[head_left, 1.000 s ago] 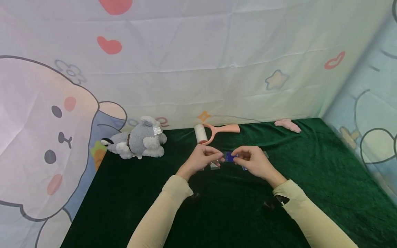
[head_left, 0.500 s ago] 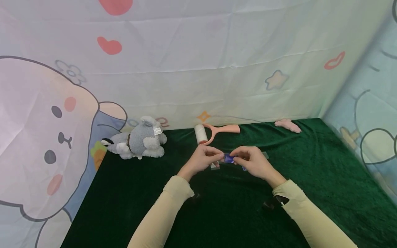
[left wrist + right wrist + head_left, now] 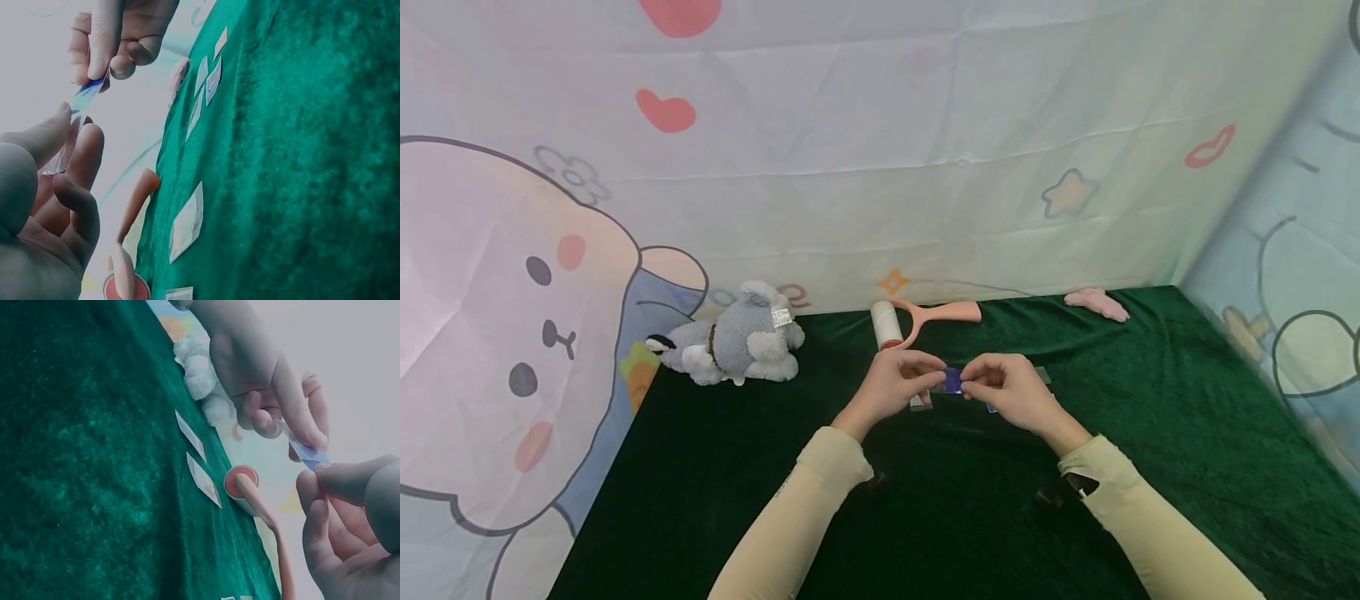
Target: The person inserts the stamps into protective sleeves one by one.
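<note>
My left hand (image 3: 898, 385) and right hand (image 3: 1011, 392) face each other above the green cloth. Between them is a small flat packet (image 3: 952, 381), blue with a clear plastic part. Thumb and fingers of the left hand pinch its clear end, seen in the left wrist view. The right hand's thumb and fingertips pinch the blue end. Whether the blue part lies inside the clear plastic or is printed on it, I cannot tell. Beneath the hands, several similar flat packets (image 3: 187, 224) lie on the cloth, mostly hidden in the head view.
A lint roller (image 3: 940, 312) with a peach handle and white roll lies behind the hands. A grey plush toy (image 3: 748, 337) lies at the back left, a pink fluffy item (image 3: 1096, 303) at the back right. Printed fabric (image 3: 865, 192) hangs behind the green cloth (image 3: 940, 517).
The left hand has shifted slightly right, closer to the right hand, and less of the blue packet shows between them. The right hand has barely moved.
</note>
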A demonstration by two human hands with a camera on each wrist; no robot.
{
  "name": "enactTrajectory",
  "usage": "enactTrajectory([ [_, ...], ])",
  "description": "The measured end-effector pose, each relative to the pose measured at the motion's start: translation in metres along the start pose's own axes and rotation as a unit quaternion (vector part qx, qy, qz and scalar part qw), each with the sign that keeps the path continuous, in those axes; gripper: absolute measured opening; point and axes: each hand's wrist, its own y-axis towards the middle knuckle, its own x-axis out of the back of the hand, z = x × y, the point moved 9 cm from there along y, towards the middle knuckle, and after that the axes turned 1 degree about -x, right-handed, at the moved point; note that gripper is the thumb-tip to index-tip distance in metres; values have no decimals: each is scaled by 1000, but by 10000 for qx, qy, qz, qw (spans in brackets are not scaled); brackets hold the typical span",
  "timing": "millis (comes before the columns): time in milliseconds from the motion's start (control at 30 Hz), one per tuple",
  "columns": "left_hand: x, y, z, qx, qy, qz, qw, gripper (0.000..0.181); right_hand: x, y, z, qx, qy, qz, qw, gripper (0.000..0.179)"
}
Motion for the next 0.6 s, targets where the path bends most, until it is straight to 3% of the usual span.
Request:
enactTrajectory([
  [400, -3, 2, -6, -69, 501, 133, 9986, 29, 0, 0, 6, 75, -3, 70, 9999, 10],
  [600, -5, -3, -5, -28, 1013, 341, 9943, 47, 0, -2, 6, -17, 85, 57, 9999, 12],
])
